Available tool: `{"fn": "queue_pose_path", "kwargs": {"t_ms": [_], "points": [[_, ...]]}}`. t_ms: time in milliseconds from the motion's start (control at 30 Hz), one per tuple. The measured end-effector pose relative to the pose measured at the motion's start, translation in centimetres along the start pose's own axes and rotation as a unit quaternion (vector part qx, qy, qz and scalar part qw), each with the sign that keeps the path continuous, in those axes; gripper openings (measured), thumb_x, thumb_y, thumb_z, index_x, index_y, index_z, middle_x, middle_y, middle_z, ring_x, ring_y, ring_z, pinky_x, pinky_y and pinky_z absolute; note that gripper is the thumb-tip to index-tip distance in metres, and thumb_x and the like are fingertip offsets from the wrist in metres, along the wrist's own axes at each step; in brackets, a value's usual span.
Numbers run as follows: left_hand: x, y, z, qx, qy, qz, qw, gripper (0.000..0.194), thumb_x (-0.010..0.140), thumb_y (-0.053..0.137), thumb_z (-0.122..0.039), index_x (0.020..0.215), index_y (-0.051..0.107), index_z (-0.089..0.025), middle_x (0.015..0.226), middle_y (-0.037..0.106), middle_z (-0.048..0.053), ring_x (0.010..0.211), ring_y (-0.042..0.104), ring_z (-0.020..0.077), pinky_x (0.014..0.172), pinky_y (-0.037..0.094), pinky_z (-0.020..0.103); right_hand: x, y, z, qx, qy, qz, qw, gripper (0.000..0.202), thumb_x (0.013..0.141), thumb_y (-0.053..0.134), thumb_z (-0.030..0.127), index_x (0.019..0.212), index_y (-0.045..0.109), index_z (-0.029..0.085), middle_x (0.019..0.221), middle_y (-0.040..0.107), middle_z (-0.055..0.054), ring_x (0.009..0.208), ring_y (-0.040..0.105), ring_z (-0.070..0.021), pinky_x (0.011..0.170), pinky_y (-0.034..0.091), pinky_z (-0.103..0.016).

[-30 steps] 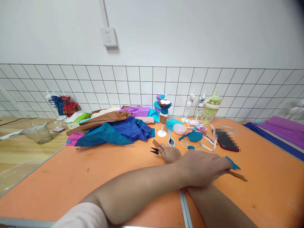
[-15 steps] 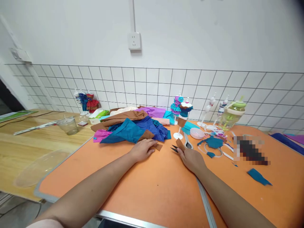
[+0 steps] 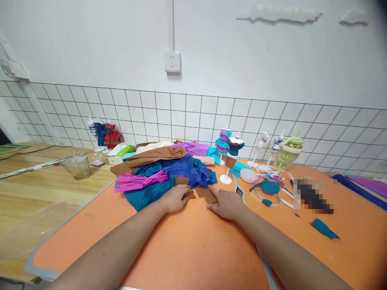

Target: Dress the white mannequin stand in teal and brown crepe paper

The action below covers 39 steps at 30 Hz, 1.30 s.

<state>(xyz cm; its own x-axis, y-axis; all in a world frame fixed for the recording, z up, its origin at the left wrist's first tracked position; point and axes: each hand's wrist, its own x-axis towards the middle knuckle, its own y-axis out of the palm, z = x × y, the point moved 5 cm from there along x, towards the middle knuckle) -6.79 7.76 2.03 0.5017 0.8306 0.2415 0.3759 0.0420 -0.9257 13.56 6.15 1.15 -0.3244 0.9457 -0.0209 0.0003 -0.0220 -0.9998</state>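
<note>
The left hand (image 3: 177, 198) lies palm down on the orange table (image 3: 208, 249), fingers bent, a small brown scrap (image 3: 191, 195) at its fingertips; whether it grips that scrap or merely covers it, I cannot tell; a brown piece (image 3: 181, 180) shows just beyond its knuckles, against the heap. The right hand (image 3: 228, 204) is loose, its thumb apart from its forefinger, the fingertips resting on a brown strip (image 3: 209, 196); the strip lies between the two hands, at the near edge of the blue cloth (image 3: 189, 169).

Left of that cloth lie a pink cloth (image 3: 139, 181) and a teal cloth (image 3: 148, 196), the pink partly over the teal; a long brown cloth (image 3: 154, 156) lies behind them. Beyond the right hand are a grey tool (image 3: 238, 189) and a pink bowl (image 3: 249, 175); near the bowl stands a small dress form (image 3: 231, 161), upright on a round white base; farther right is a green-lidded bottle (image 3: 288, 154), by the wall; a teal scrap (image 3: 325, 228) lies alone on the right side of the table.
</note>
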Motion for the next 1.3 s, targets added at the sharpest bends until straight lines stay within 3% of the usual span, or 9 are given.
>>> {"fn": "queue_pose_path", "kwargs": {"t_ms": [100,233,433,500,633,767,900,1100,1300], "points": [[0.0,-0.3,0.5,0.009,0.022,0.008,1.0,0.034,0.084,0.05,-0.012,0.112,0.066,-0.023,0.114,0.067,0.003,0.106,0.06,0.0168,0.092,0.045,0.025,0.0,0.3,-0.7,0.026,-0.006,0.015,1.0,0.078,0.085,0.047,0.064,0.15,0.029,0.025,0.111,0.068,-0.015,0.1,0.066,-0.0326,0.074,0.044,-0.036],[0.3,-1.6,0.6,0.045,0.012,-0.034,0.998,0.033,0.091,0.043,-0.016,0.111,0.069,-0.023,0.113,0.065,0.008,0.11,0.055,0.022,0.096,0.042,0.035,-0.9,0.7,-2.4,0.063,0.018,0.023,0.998,0.081,0.085,0.049,0.06,0.152,0.024,0.022,0.126,0.063,-0.017,0.109,0.063,-0.0312,0.077,0.045,-0.035],[-0.6,-2.5,-3.6,0.099,0.124,-0.153,0.975,0.034,0.093,0.045,-0.021,0.118,0.067,-0.032,0.129,0.063,0.003,0.126,0.046,0.0249,0.107,0.031,0.044,-2.1,-0.4,-4.8,0.057,0.134,-0.003,0.989,0.063,0.086,0.055,0.042,0.143,0.041,0.018,0.118,0.067,-0.02,0.103,0.065,-0.0356,0.075,0.047,-0.04],[-0.9,-2.1,-4.3,0.074,0.135,-0.155,0.976,0.034,0.089,0.048,-0.018,0.114,0.069,-0.028,0.121,0.068,0.005,0.118,0.053,0.0243,0.104,0.036,0.043,-2.3,-1.2,-5.6,0.057,0.163,-0.01,0.985,0.053,0.089,0.049,0.032,0.138,0.046,0.012,0.113,0.067,-0.024,0.1,0.065,-0.0377,0.074,0.047,-0.043],[-0.3,-1.6,-2.3,-0.086,-0.001,-0.145,0.986,0.033,0.087,0.046,-0.02,0.111,0.068,-0.024,0.105,0.074,0.004,0.095,0.066,0.0198,0.085,0.048,0.031,-2.6,-2.2,-5.3,0.108,0.079,0.007,0.991,0.037,0.09,0.047,0.033,0.123,0.063,0.026,0.112,0.071,-0.011,0.104,0.065,-0.0286,0.079,0.048,-0.035],[0.0,-1.0,0.6,-0.236,-0.157,-0.111,0.953,0.03,0.089,0.045,-0.032,0.099,0.069,-0.019,0.098,0.074,0.005,0.089,0.067,0.0202,0.076,0.049,0.028,-2.8,-0.7,-3.2,0.175,-0.061,0.063,0.981,0.034,0.084,0.055,0.031,0.114,0.07,0.037,0.116,0.072,0.003,0.106,0.066,-0.021,0.085,0.048,-0.028],[-0.2,0.3,1.6,-0.247,-0.182,-0.025,0.951,0.013,0.069,0.066,-0.027,0.072,0.067,-0.015,0.063,0.067,0.003,0.06,0.063,0.0195,0.057,0.046,0.027,-2.3,0.7,-2.3,0.219,-0.087,0.036,0.971,0.046,0.085,0.054,0.029,0.129,0.06,0.038,0.13,0.064,0.003,0.118,0.06,-0.024,0.096,0.045,-0.035],[-0.2,-0.8,3.4,-0.226,-0.2,-0.114,0.947,0.034,0.067,0.065,-0.02,0.101,0.064,-0.022,0.102,0.068,0.006,0.099,0.06,0.0252,0.078,0.043,0.03,-1.8,0.7,-3.6,0.255,-0.027,-0.01,0.967,0.054,0.082,0.058,0.032,0.136,0.055,0.031,0.128,0.066,-0.004,0.113,0.062,-0.0294,0.091,0.047,-0.039],[0.2,-0.5,2.5,-0.317,-0.188,-0.107,0.923,0.028,0.073,0.065,-0.04,0.087,0.058,-0.017,0.078,0.065,0.002,0.074,0.062,0.0196,0.068,0.045,0.028,-1.8,-0.9,-3.7,0.33,0.022,-0.078,0.94,0.041,0.087,0.052,0.04,0.122,0.066,0.023,0.123,0.068,-0.008,0.113,0.061,-0.0298,0.093,0.046,-0.041]]}}
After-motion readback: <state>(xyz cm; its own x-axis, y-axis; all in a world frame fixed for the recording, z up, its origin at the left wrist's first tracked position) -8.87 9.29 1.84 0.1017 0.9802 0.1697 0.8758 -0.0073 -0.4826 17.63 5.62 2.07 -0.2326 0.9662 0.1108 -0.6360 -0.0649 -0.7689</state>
